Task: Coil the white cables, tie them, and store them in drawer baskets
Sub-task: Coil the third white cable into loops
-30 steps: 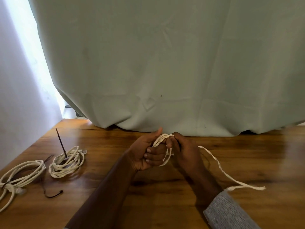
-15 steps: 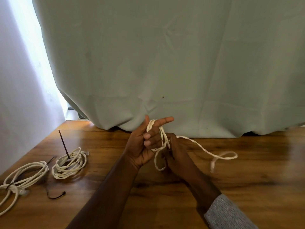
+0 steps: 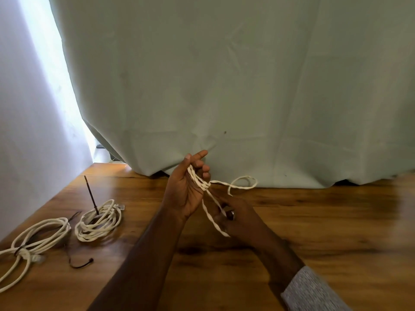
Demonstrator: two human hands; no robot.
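Note:
A white twisted cable runs in several turns across the palm of my left hand, which is raised above the table with its fingers curled over the strands. Below and to the right, my right hand pinches the hanging loop of the same cable. The cable's free end curls in a small loop in the air to the right of my left hand. A coiled white cable with a dark tie standing up out of it lies on the table at the left. Another bundled white cable lies further left.
The wooden table stretches right and toward me. A pale green curtain hangs over its far edge. A white wall borders the left side. A loose dark tie lies in front of the two coils.
My right hand has moved down and toward me, drawing a loop of cable from my left hand. The free end has swung up and closer to my hands.

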